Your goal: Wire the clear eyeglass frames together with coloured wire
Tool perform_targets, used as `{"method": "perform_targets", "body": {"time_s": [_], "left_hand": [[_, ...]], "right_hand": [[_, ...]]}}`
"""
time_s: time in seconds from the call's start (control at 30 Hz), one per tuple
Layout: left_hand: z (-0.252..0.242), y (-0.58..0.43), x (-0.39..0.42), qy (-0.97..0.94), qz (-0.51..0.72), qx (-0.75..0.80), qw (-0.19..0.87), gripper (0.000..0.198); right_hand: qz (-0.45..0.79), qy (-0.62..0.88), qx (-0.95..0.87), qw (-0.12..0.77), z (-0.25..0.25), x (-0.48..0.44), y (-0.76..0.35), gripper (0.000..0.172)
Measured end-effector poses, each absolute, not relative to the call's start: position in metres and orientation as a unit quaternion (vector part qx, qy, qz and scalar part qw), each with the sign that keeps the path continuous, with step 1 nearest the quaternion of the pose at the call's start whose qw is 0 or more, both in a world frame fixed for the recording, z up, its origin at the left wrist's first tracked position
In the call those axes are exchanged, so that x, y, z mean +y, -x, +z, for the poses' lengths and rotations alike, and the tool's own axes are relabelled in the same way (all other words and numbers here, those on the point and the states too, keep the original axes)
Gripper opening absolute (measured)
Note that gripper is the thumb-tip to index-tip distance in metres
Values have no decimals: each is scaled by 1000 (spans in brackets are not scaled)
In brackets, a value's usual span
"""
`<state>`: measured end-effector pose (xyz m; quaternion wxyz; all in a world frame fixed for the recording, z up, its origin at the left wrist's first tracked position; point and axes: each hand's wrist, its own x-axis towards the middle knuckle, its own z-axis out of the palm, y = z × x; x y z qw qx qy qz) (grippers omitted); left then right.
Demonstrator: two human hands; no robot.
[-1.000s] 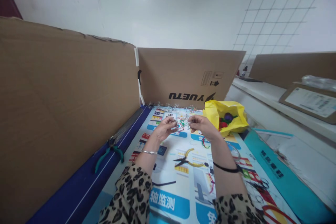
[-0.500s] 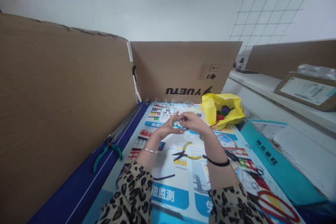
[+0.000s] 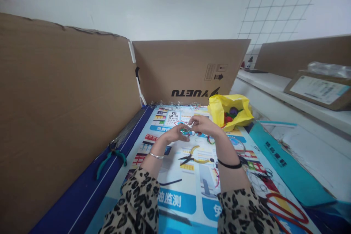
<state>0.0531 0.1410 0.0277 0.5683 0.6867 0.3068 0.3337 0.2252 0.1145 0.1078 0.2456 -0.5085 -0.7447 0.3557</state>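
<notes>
A small wire piece with green and shiny bits (image 3: 186, 130) is between my two hands, over the printed sheet. My left hand (image 3: 175, 135) closes its fingers around the piece from the left. From the right, my right hand (image 3: 204, 125) pinches at its upper edge with bent fingers. Its exact shape is too small to make out. Nearer to me, a pair of yellow-handled pliers (image 3: 200, 161) lies with its jaws apart. A dark thin strip (image 3: 171, 182) rests below the pliers.
Cardboard panels (image 3: 192, 58) stand at the back and left. Right of my hands is a yellow bag (image 3: 218, 111) with coloured balls inside. Teal-handled pliers (image 3: 102, 166) lie at the left edge. Red-handled scissors (image 3: 274, 196), small scissors (image 3: 264, 174) and a teal box (image 3: 290, 164) are on the right.
My right hand has shifted slightly right, opening a small gap between the hands. The left fingers have lowered and curled in. The camera view has tilted a little.
</notes>
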Motion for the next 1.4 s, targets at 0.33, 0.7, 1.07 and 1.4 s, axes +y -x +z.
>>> {"method": "perform_targets", "body": {"time_s": [0.33,0.7,1.07,1.4], "left_hand": [[31,-51,134,-677,269,249,638,54],[24,-79,124,-606,366,222,670,37],[23,-57,132,-606,278,248,703,39],[27,-62,131,-660,241,268,659,43]], "right_hand": [[342,533,-742,219,107,115,-222,19],[306,545,-750,213,105,118,-221,24],[429,518,-708,214,112,112,-237,29],[424,523,-713,197,109,114,-237,27]]}}
